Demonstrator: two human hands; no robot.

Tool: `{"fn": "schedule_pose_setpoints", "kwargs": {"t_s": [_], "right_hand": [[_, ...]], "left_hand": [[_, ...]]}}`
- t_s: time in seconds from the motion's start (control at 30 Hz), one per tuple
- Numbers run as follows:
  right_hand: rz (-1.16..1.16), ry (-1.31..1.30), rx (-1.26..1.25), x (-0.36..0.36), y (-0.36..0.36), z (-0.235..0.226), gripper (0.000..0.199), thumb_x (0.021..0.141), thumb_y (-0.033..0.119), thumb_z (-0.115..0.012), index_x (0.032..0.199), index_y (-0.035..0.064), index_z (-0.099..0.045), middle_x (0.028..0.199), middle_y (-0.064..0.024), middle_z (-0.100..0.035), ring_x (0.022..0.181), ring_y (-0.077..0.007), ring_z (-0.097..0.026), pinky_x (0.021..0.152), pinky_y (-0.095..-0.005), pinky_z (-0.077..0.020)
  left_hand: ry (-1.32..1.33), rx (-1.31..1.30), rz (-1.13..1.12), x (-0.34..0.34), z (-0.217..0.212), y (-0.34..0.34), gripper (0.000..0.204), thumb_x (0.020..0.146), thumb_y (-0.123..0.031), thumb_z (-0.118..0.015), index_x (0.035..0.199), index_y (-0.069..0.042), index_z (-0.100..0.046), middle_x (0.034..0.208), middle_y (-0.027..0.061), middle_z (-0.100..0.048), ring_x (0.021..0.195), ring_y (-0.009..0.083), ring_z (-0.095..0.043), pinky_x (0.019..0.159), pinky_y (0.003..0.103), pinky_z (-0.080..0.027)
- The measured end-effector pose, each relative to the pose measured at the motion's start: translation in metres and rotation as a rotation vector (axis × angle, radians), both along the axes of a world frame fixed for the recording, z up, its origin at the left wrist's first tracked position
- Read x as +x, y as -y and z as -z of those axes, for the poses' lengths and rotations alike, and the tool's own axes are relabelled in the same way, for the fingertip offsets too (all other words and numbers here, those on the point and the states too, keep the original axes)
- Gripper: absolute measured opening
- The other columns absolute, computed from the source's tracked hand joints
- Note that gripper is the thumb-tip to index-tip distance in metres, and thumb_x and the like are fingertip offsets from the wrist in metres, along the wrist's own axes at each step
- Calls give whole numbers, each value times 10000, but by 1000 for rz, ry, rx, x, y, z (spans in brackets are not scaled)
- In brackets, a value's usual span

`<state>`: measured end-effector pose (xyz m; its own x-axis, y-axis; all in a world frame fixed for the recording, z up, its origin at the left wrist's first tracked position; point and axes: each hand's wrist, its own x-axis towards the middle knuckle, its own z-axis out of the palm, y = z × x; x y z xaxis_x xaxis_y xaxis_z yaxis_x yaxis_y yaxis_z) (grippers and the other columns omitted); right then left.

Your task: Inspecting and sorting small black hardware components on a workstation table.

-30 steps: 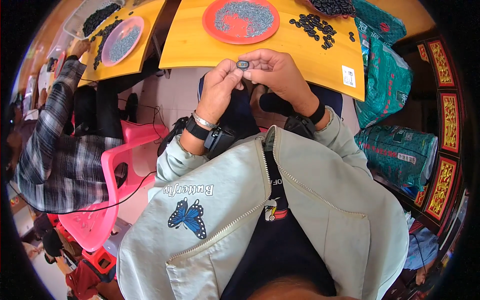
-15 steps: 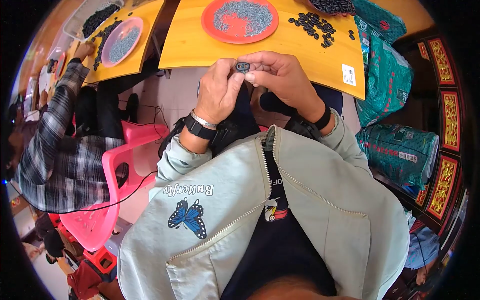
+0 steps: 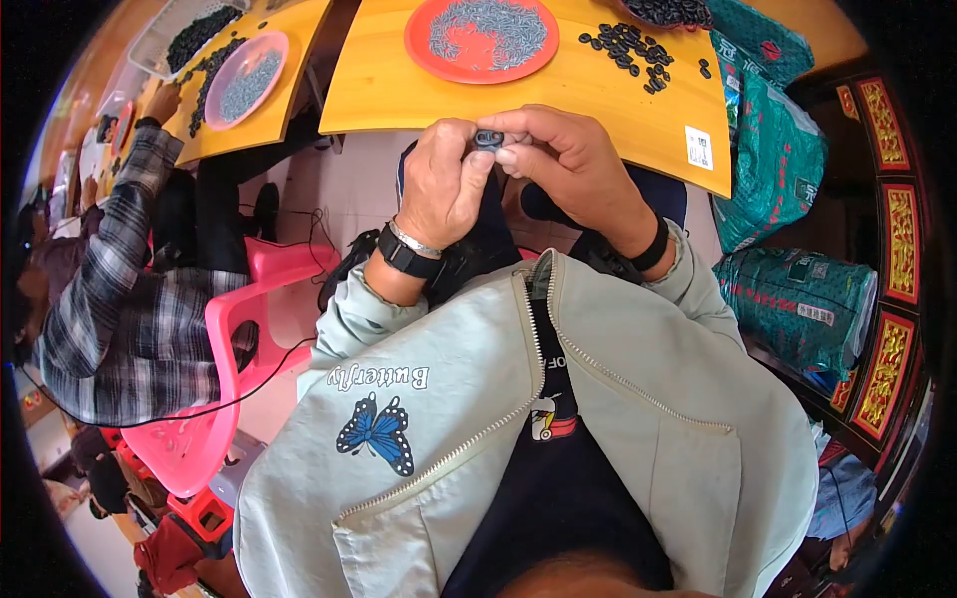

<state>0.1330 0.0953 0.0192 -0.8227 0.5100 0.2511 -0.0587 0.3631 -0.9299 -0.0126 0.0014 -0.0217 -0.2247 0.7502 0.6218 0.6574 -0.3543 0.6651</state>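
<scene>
A small black oval piece (image 3: 487, 140), with lighter grey parts in its middle, is held in front of the table's near edge. My left hand (image 3: 442, 187) pinches it from the left between thumb and fingers. From the right, the thumb and forefinger of my right hand (image 3: 573, 164) grip its other side. Just beyond my hands, a red round plate (image 3: 420, 58) holds many small silvery metal pins (image 3: 513, 42). Loose black oval pieces (image 3: 628, 48) lie scattered to the right of the plate. My fingertips partly cover the held piece.
The yellow table (image 3: 369, 95) has a white label (image 3: 698, 148) near its right corner. Green bags (image 3: 778, 179) stand to the right. At the left, a person in a plaid sleeve (image 3: 110, 269) sits on a pink chair (image 3: 224, 339), by another table with a pink bowl (image 3: 212, 105) of pins.
Both hands stay close together on the black piece, which has tilted slightly between my fingers. The whole view has shifted very little.
</scene>
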Motion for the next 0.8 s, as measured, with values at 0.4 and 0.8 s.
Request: {"fn": "schedule_pose_setpoints", "kwargs": {"t_s": [0.4, 0.8], "right_hand": [[38, -29, -23, -6, 7, 1, 219, 875, 31, -552, 1078, -10, -621, 777, -12, -613, 673, -64, -558, 619, -202, -481], [-8, -59, -442, -11, 0, 7, 286, 893, 42, -542, 1172, 7, -592, 807, 2, -622, 732, -53, -568, 659, -192, -492]], "left_hand": [[27, 58, -54, 2, 5, -2, 126, 882, -124, -529, 903, -6, -495, 735, 160, -529, 638, 339, -532, 580, 392, -434], [150, 5, -87, 2, 12, -7, 136, 889, -109, -516, 963, 6, -519, 778, 171, -567, 670, 336, -566, 617, 394, -453]]}}
